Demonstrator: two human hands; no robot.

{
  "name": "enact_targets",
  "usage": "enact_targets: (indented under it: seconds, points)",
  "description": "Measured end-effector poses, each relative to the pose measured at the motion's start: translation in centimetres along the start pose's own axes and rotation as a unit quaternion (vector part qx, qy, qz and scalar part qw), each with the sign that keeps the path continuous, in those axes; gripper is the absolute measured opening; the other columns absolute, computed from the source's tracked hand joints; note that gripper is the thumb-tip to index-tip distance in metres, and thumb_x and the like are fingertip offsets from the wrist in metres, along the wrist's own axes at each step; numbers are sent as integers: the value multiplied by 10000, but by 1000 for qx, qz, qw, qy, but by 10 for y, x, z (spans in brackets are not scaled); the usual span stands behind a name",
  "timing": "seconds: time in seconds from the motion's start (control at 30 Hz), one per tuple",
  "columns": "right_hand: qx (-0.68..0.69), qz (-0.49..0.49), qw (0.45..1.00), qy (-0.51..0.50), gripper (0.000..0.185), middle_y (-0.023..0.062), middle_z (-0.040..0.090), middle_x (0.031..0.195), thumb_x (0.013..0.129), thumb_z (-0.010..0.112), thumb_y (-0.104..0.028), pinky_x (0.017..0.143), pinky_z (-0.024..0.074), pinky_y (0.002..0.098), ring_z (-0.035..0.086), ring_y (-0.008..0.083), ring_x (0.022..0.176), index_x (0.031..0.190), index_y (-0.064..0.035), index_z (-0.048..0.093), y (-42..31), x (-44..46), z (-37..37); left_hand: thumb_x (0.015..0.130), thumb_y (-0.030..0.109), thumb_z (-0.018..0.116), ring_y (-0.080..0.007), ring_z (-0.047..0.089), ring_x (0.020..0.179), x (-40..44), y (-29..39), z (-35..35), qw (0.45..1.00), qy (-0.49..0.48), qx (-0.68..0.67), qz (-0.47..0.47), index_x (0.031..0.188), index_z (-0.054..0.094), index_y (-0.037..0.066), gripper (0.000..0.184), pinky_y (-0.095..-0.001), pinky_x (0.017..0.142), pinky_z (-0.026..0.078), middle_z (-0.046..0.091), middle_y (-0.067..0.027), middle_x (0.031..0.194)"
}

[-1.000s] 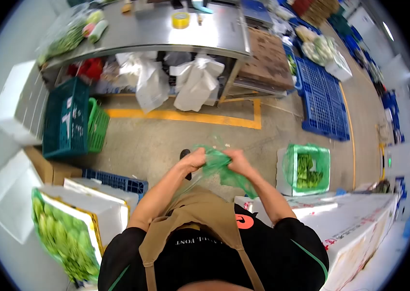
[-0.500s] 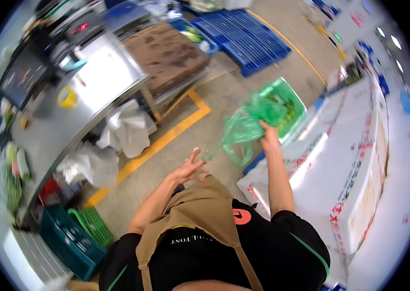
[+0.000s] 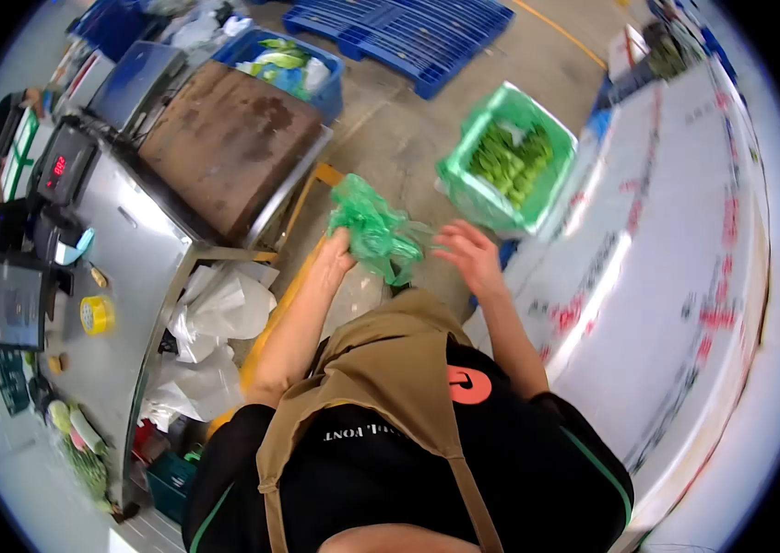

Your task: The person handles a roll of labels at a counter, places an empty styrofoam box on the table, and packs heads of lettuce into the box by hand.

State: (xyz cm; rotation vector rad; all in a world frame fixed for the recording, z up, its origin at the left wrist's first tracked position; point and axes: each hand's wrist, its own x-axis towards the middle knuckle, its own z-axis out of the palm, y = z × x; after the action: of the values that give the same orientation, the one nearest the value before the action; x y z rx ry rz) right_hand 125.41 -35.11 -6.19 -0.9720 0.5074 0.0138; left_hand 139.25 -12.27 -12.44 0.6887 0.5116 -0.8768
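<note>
My left hand [image 3: 338,251] is closed around a crumpled green plastic bag [image 3: 373,229], which bunches up in front of me. Just to the bag's right is my right hand [image 3: 469,258], fingers apart and nothing visible in its grasp. A thin strip of the bag trails toward those fingers; whether it touches them I cannot tell. Beyond my right hand, a white box [image 3: 558,138] lined with green plastic stands on the floor. Leafy green vegetables [image 3: 512,164] lie inside it.
On my left runs a steel table [image 3: 123,267] with yellow tape [image 3: 96,315], a monitor [image 3: 16,301] and a scale display [image 3: 60,168]. A brown-topped stand [image 3: 229,138], a blue crate [image 3: 327,92] and a blue pallet [image 3: 399,32] lie ahead. White printed boxes [image 3: 620,304] line my right.
The green bag has moved from my right hand, over the box, to my left hand. My right hand has come back and opened. The view has shifted, and the leaves in the box are uncovered.
</note>
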Motion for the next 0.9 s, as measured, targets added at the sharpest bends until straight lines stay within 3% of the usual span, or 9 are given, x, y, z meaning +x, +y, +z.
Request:
enact_targets:
  seconds: [0.07, 0.13, 0.23, 0.37, 0.5, 0.6, 0.77, 0.83, 0.9]
  points:
    - [-210, -89, 973, 27, 717, 168, 452, 1320, 752, 716, -95, 941, 443, 378, 505, 314, 1158, 1366, 14, 363, -21, 45, -31, 956, 173, 474, -294, 598, 1022, 49, 37, -26, 979, -164, -120, 17, 1205, 494, 17, 294, -477, 897, 515, 551, -176, 1186]
    - [-594, -180, 784, 13, 851, 183, 379, 1389, 689, 781, -149, 1008, 394, 407, 438, 359, 1232, 1392, -6, 323, -39, 72, -41, 959, 186, 475, -283, 608, 1003, 51, 59, 6, 983, -99, -156, 18, 1187, 511, 18, 286, -463, 886, 525, 568, -168, 1163]
    - [-565, -251, 778, -111, 954, 196, 305, 1439, 630, 815, -194, 1044, 344, 419, 345, 372, 1306, 1409, -28, 290, -53, 110, 7, 957, 209, 488, -243, 630, 955, 12, 90, 126, 999, 30, -10, 14, 1172, 533, 21, 289, -411, 848, 552, 601, -149, 1110]
    - [-448, -256, 831, -210, 828, 190, 438, 1362, 659, 777, -107, 1018, 351, 360, 447, 293, 1241, 1365, 4, 358, -80, 169, 86, 937, 229, 537, -212, 638, 868, 121, 62, 82, 986, -158, -32, -38, 1066, 602, 46, 234, -387, 781, 552, 633, -100, 1050]
    - [-489, -305, 783, -235, 419, 161, 651, 1008, 738, 691, -84, 833, 468, 332, 621, 235, 926, 1132, 15, 588, -105, 227, 113, 909, 207, 573, -192, 625, 826, 105, 136, 117, 973, -132, 175, -68, 1094, 592, 72, 230, -381, 771, 533, 640, -82, 989]
    - [-522, -250, 797, -173, 320, 174, 656, 828, 725, 646, -38, 722, 474, 311, 621, 206, 768, 1041, 16, 635, -133, 272, 123, 883, 198, 597, -202, 594, 928, 111, 198, 107, 962, -154, 224, -26, 1237, 504, 75, 387, -392, 782, 513, 625, -70, 983]
    - [-696, -274, 663, -29, 261, 213, 653, 873, 735, 606, -47, 727, 471, 397, 609, 315, 795, 977, 46, 637, -222, 384, 132, 913, 229, 564, -148, 592, 935, 90, 277, 65, 939, 46, 325, 102, 1330, 422, 48, 476, -316, 786, 505, 611, -42, 1020]
    - [-551, -374, 745, 38, 227, 178, 662, 909, 794, 625, -98, 730, 474, 381, 602, 249, 810, 978, 33, 641, -276, 385, 206, 918, 235, 555, -132, 599, 924, 86, 287, 35, 950, 85, 281, 112, 1317, 437, 46, 457, -277, 766, 501, 616, -38, 1013]
    - [-453, -502, 725, 135, 217, 158, 670, 930, 855, 614, -162, 733, 485, 372, 605, 215, 819, 974, 16, 650, -316, 388, 268, 913, 242, 563, -123, 601, 920, 68, 285, 16, 954, 111, 238, 143, 1297, 455, 46, 444, -261, 749, 502, 622, -46, 1010]
